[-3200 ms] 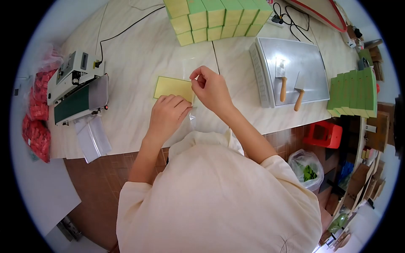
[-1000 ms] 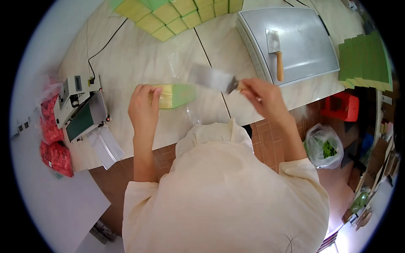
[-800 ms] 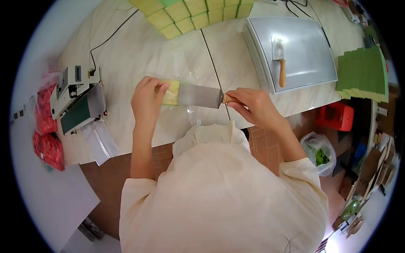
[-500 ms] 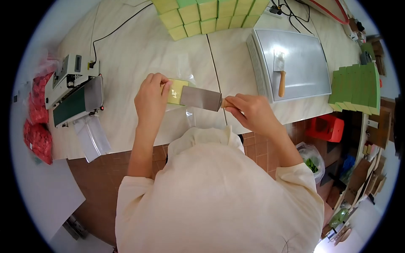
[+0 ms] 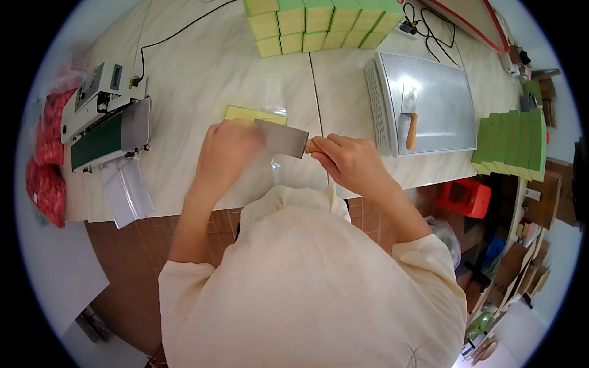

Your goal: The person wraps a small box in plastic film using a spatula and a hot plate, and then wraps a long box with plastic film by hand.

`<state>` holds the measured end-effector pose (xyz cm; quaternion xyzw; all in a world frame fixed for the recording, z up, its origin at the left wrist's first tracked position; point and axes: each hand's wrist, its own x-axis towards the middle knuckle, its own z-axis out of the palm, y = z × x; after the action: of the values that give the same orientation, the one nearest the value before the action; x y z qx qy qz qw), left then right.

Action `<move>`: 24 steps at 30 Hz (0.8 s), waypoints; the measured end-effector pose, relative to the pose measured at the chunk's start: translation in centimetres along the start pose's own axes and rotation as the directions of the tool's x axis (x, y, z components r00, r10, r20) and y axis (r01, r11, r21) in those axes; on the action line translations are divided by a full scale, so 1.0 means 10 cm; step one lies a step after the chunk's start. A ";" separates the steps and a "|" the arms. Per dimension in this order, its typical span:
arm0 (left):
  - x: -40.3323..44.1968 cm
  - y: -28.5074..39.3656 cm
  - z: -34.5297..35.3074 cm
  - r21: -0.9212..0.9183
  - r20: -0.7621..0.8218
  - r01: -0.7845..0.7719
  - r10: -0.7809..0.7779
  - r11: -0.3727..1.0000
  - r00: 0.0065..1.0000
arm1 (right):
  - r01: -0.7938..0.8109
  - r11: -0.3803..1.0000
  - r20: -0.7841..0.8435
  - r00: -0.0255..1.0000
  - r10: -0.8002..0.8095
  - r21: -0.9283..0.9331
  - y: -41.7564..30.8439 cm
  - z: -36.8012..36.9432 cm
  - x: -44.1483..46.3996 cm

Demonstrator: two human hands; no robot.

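In the head view, my right hand (image 5: 353, 161) is closed around the wooden handle of a wide flat metal scraper (image 5: 283, 138). Its blade points left, towards my left hand. My left hand (image 5: 227, 150) is beside the blade tip, its fingers smeared by motion, so their grip is unclear. Just beyond the left hand lies a yellow box (image 5: 257, 115) with green edges, partly covered by that hand. Strips of clear plastic film (image 5: 275, 104) stick out beyond the box and on the near side of the blade.
A flat metal-topped plate device (image 5: 435, 92) stands at right with a second scraper (image 5: 411, 130) on it. Green boxes (image 5: 512, 141) are lined up beside it, and stacked yellow-green boxes (image 5: 319, 27) stand at the back. A machine (image 5: 110, 122) with a cable is at left.
My left hand has moved off the face of the box towards the blade. The box appears tilted or turned. The scraper, still in my right hand, has shifted slightly left.
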<state>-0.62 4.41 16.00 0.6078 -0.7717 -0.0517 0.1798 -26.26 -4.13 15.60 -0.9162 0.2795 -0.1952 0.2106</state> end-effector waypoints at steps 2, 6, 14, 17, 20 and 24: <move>0.04 -0.08 -0.04 0.019 -0.010 -0.020 0.020 1.000 1.000 | 0.007 1.000 0.014 1.000 -0.006 -0.010 0.00 0.00 0.00; 0.13 -0.16 -0.05 -0.080 -0.071 -0.040 0.035 0.996 0.997 | 0.011 1.000 0.021 1.000 -0.011 0.000 -0.02 -0.05 -0.02; 0.18 -0.17 0.02 -0.103 -0.100 0.006 -0.016 0.995 0.995 | -0.086 0.996 0.077 0.993 0.086 0.002 0.08 -0.33 -0.34; 0.21 -0.18 0.06 -0.079 -0.110 0.006 -0.014 0.997 0.994 | -0.195 0.980 0.117 0.975 0.189 0.038 0.09 -0.41 -0.43; 0.24 -0.20 0.11 -0.041 -0.109 -0.006 0.002 0.999 0.994 | -0.195 0.971 0.061 0.980 0.188 0.137 0.04 -0.34 -0.43; 0.26 -0.22 0.15 0.018 -0.107 -0.014 0.016 1.000 0.994 | -0.080 0.980 0.051 0.996 0.072 0.183 -0.11 -0.19 -0.30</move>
<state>0.37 1.14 14.56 0.6053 -0.7660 -0.0111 0.2160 -29.02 -2.03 16.98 -0.8855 0.2901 -0.1918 0.3080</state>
